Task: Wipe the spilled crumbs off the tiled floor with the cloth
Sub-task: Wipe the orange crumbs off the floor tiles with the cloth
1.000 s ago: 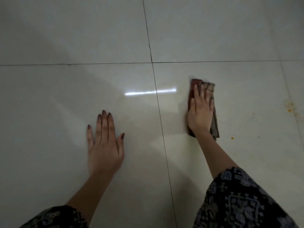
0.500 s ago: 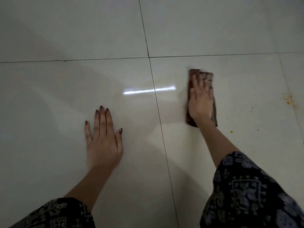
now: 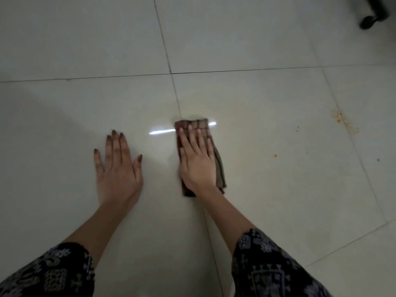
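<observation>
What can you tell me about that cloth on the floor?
The cloth is a folded, checked fabric in dark red and tan, soft and slightly rumpled. It lies flat on the pale tiled floor, beside a grout line, lengthwise away from the person. The right hand presses on it palm down, fingers spread, covering most of it.

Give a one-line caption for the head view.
Right hand presses folded cloth on tiled floor; orange crumbs remain.

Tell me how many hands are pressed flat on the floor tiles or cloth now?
2. The left hand lies flat, directly on the bare tile. The right hand lies flat on the folded cloth, beside the grout line. No others are visible.
</observation>
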